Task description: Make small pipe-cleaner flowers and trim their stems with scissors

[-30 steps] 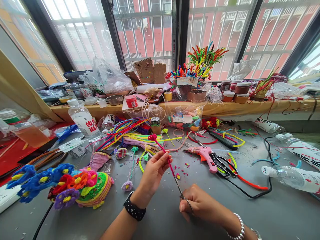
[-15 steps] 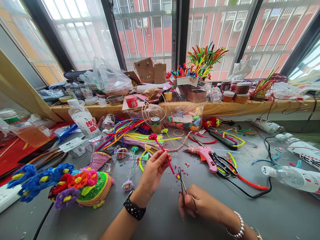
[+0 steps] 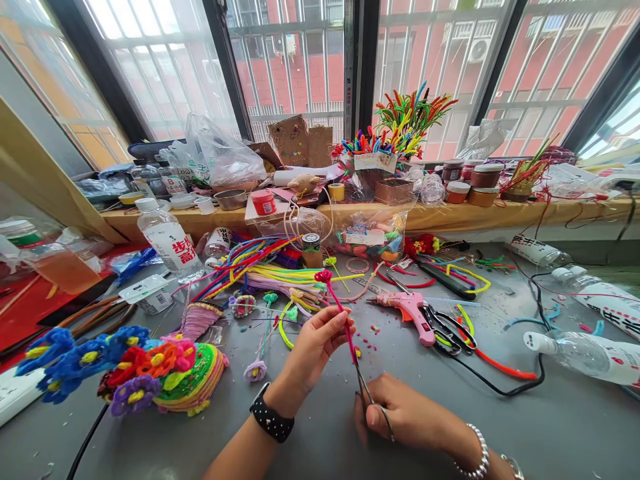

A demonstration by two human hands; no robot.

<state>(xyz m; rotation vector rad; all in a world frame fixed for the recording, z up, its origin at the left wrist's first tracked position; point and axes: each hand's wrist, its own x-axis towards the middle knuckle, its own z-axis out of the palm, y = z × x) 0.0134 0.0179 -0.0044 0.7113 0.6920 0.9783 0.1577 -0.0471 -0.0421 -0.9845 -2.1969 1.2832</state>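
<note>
Between thumb and fingers my left hand (image 3: 320, 343) pinches a magenta pipe cleaner (image 3: 336, 298), which slants down to the right and has a small curled bud at its top. My right hand (image 3: 393, 407) grips a pair of small metal scissors (image 3: 364, 385) by the handles. The scissor tips meet the lower end of the pipe cleaner; whether the blades have it between them is too small to tell. Tiny magenta and yellow clippings (image 3: 373, 329) lie on the grey table (image 3: 320, 440) just beyond.
A pink glue gun (image 3: 411, 312) and black-handled pliers (image 3: 447, 330) lie to the right, near plastic bottles (image 3: 585, 353). On the left are fuzzy flowers (image 3: 90, 360) and an upright bottle (image 3: 170, 243). Bundled pipe cleaners (image 3: 280, 277) lie behind my left hand.
My left hand has moved the pipe cleaner right and slightly down. Its lower end now meets the scissor tips, whose blades have come closer together.
</note>
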